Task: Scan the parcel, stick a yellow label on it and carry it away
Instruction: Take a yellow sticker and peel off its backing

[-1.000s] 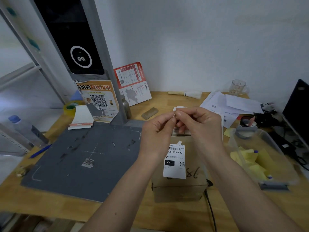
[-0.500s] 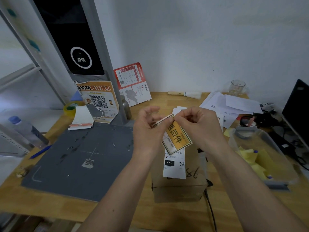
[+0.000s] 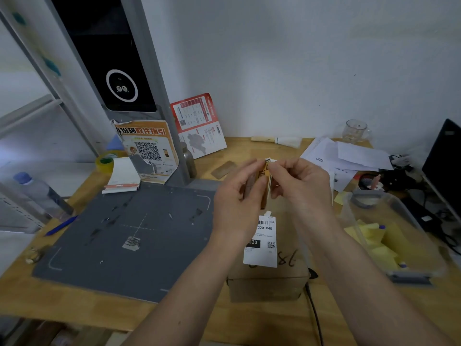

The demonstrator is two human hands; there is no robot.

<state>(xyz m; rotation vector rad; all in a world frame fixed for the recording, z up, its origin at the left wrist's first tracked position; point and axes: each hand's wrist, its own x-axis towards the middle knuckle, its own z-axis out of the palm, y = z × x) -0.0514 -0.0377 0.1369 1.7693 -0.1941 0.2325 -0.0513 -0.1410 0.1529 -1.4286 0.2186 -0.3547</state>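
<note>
Far left, clear plastic water bottle with blue cap (image 3: 37, 193) lying at the table edge, blue pen (image 3: 61, 225) beside it. Flat dark grey scanning mat (image 3: 119, 236), matte, scuffed, white corner marks, sitting at the foot of the grey scanner post (image 3: 152, 101). Centre: left hand (image 3: 237, 203) and right hand (image 3: 303, 188) working together above the parcel. Half a second ago the yellow-orange printed label (image 3: 266, 182) was facing up and readable; it is now turning edge-on, pinched by right thumb and forefinger at its top, left fingers curling loosely against what looks like its backing. Judgement: the peel is nearly finishing, sticking comes next. Small brown cardboard box (image 3: 269, 278), the parcel, resting on the wooden table (image 3: 74, 308) just right of the mat, directly under the hands, white barcode slip (image 3: 261, 242) lying on its lid, handwritten digits beside it. Right: clear plastic tub (image 3: 409, 245) holding yellow paper slips; loose white papers behind; glass mug at the wall.
</note>
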